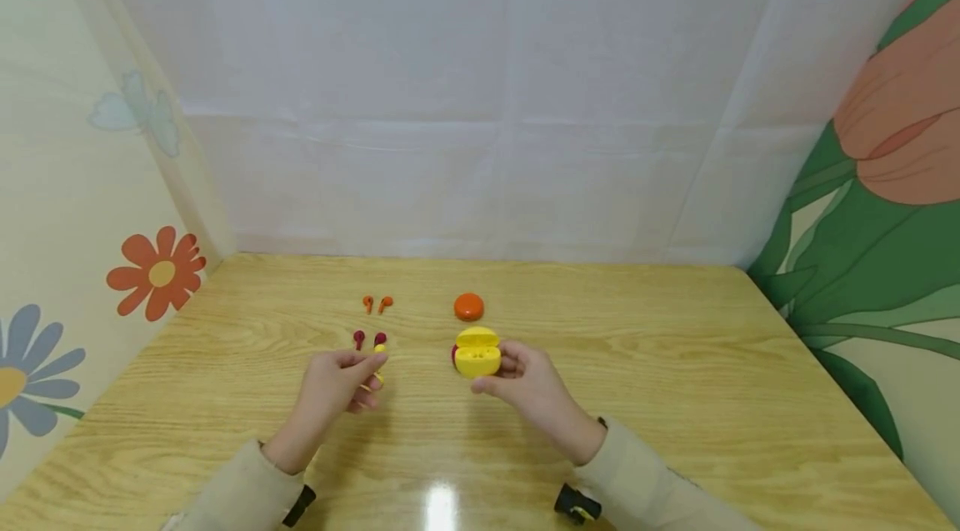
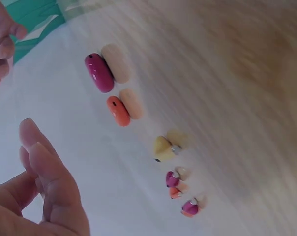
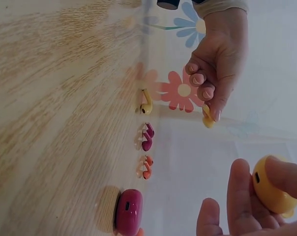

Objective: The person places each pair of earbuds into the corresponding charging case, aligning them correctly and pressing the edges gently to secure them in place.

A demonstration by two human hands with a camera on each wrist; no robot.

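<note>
My left hand (image 1: 337, 381) pinches a yellow earbud (image 3: 207, 117) between thumb and fingertips, above the table. A second yellow earbud (image 3: 146, 102) lies on the tabletop beneath that hand. To the right, my right hand (image 1: 536, 389) grips a yellow earbud case (image 1: 478, 360) by its side, the lid raised. The case's hollows face me in the head view and show no earbuds. In the left wrist view, the left hand's fingers (image 2: 52, 172) hide the pinched earbud.
Two magenta earbuds (image 1: 380, 338) lie just beyond the left hand, with two orange earbuds (image 1: 386, 302) farther back. An orange case (image 1: 468, 307) sits closed on the wooden table (image 1: 637, 331). A magenta case (image 3: 129, 211) stands behind the yellow one, mostly hidden in the head view.
</note>
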